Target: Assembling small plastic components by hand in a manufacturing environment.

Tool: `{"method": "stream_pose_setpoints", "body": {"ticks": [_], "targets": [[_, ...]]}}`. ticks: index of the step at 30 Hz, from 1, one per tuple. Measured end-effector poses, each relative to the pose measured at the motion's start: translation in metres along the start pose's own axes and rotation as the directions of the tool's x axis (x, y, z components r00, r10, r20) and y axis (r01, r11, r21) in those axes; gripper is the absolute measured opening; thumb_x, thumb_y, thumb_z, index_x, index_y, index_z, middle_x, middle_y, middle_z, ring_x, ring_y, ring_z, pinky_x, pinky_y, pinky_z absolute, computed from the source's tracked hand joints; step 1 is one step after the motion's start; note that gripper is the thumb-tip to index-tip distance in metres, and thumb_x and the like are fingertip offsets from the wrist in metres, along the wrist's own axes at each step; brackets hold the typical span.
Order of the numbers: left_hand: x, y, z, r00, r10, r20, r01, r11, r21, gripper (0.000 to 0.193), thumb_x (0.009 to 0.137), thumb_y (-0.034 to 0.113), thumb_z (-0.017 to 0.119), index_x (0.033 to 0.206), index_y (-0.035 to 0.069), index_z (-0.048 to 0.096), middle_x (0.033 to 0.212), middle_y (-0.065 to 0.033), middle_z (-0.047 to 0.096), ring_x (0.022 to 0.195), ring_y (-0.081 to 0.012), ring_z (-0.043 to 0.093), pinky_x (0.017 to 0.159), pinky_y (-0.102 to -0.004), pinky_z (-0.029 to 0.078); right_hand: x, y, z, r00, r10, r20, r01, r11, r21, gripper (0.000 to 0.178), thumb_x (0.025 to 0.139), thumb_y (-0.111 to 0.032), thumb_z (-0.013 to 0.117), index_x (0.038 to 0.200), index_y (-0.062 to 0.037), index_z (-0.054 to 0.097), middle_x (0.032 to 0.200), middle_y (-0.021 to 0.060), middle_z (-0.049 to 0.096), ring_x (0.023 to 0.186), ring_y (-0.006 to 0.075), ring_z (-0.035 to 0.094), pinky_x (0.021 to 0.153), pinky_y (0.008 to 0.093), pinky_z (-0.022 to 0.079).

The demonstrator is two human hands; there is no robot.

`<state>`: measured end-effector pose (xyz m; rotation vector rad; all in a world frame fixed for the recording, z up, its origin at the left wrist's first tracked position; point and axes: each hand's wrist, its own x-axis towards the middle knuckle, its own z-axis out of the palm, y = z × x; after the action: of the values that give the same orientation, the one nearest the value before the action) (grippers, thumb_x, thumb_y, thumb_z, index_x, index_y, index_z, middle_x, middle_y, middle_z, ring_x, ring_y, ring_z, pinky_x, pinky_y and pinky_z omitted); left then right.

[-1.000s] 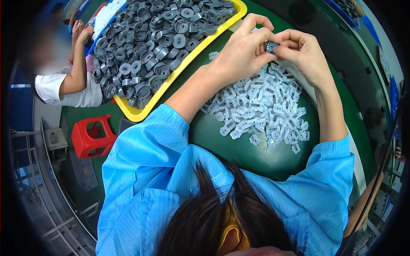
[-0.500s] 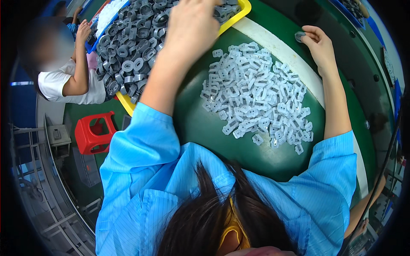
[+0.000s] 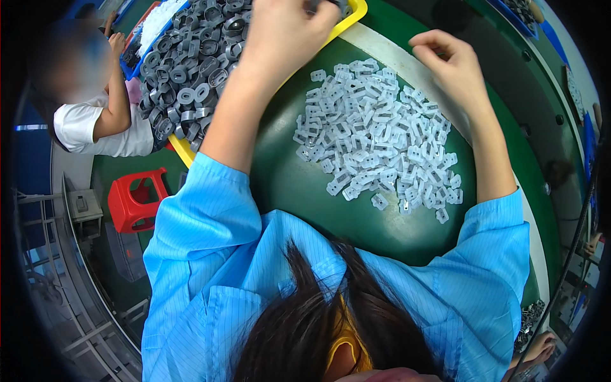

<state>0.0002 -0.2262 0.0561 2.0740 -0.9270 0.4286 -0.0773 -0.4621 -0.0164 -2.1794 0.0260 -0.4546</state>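
My left hand (image 3: 289, 38) is over the right end of a yellow-rimmed bin (image 3: 349, 23) heaped with grey oval plastic rings (image 3: 184, 76). Its fingers curl inward at the picture's upper edge; what they hold, if anything, is hidden. Above the white strip (image 3: 372, 43), my right hand (image 3: 453, 60) hangs with bent fingers. A gap shows between thumb and forefinger, and I see nothing in it. Between my forearms, a pile of small translucent plastic pieces (image 3: 382, 127) with holes lies on the green table (image 3: 356, 223).
Past the white strip runs a dark green surface (image 3: 503, 83). On the left a person in a white shirt (image 3: 127, 130) sits by a blue tray (image 3: 154, 35) of white parts. A red stool (image 3: 135, 200) stands below them. Another person's hand (image 3: 541, 347) is at the lower right.
My right hand has moved left toward the white strip, and the small grey piece that was at its fingertips no longer shows. My left hand has shifted slightly, its fingers more curled.
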Motion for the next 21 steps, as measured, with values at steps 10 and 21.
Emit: {"method": "stream_pose_setpoints", "body": {"ticks": [10, 21], "targets": [[-0.021, -0.027, 0.063, 0.838, -0.177, 0.516, 0.539, 0.414, -0.734, 0.035, 0.088, 0.004, 0.061, 0.122, -0.002, 0.055, 0.098, -0.0069, 0.064, 0.078, -0.0094, 0.06, 0.071, -0.0229, 0.051, -0.013, -0.022, 0.019, 0.959, -0.156, 0.238, 0.197, 0.967, -0.162, 0.017, 0.081, -0.008, 0.066, 0.096, -0.0006, 0.067, 0.088, 0.0116, 0.065, 0.076, 0.0247, 0.062, 0.072, 0.036, 0.05], [-0.03, -0.02, 0.069, 0.974, 0.051, 0.222, -0.003, 0.977, -0.212, 0.038, 0.072, 0.014, 0.081, 0.104, 0.004, 0.065, 0.079, -0.0023, 0.061, 0.069, -0.0064, 0.06, 0.059, -0.0224, 0.049, -0.007, -0.033, -0.001, 0.97, 0.142, 0.198, -0.211, 0.897, 0.387, 0.018, 0.08, -0.018, 0.075, 0.089, -0.0034, 0.07, 0.078, 0.0009, 0.065, 0.067, 0.007, 0.056, 0.064, 0.0213, 0.046]]}}
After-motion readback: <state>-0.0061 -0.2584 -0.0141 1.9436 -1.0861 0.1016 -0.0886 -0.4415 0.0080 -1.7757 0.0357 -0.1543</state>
